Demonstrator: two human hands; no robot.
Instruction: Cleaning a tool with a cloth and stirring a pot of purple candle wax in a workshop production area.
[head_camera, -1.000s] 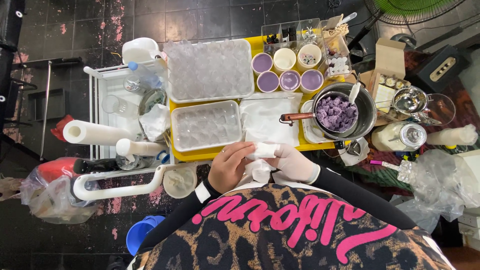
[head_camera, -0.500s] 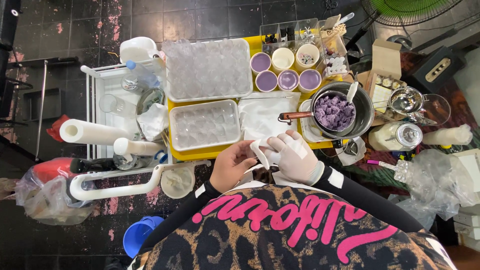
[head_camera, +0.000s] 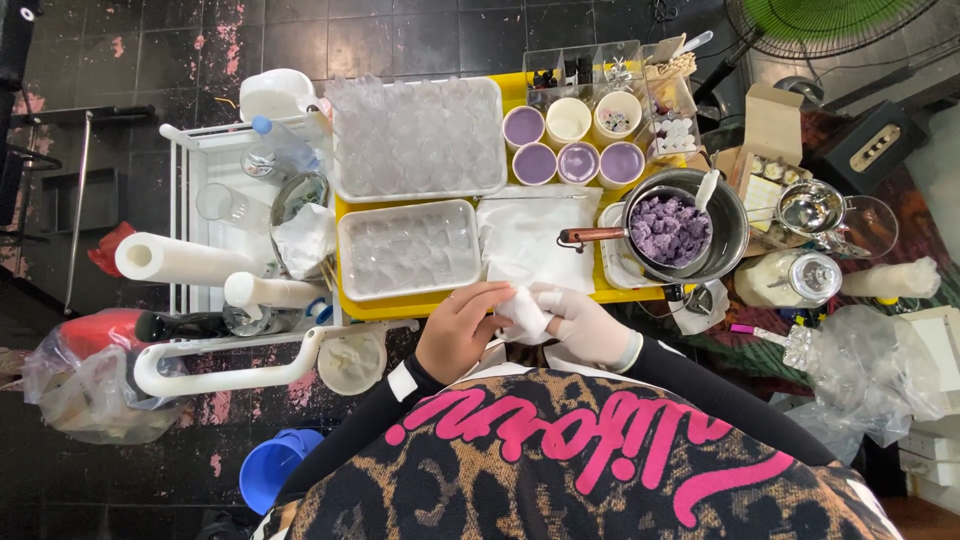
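My left hand (head_camera: 458, 332) is bare and my right hand (head_camera: 588, 326) wears a white glove. Both meet just below the front edge of the yellow table (head_camera: 400, 305), pinching a small crumpled white piece (head_camera: 522, 314), either tissue or thin plastic. Just beyond the hands lie a flat white sheet (head_camera: 530, 240) and a clear lidded tray of pale pieces (head_camera: 408, 250). A metal pot of purple chunks (head_camera: 670, 230), with a copper handle, stands to the right of the sheet.
A large tray of clear cups (head_camera: 418, 135) and several cups of purple and cream liquid (head_camera: 535, 162) fill the far side. At left are a paper roll (head_camera: 175, 258), bottles and a white rail. A blue bucket (head_camera: 270, 465) and plastic bags sit on the floor.
Both hands drew back slightly from over the white sheet toward my body. The white piece is now bunched tighter between them.
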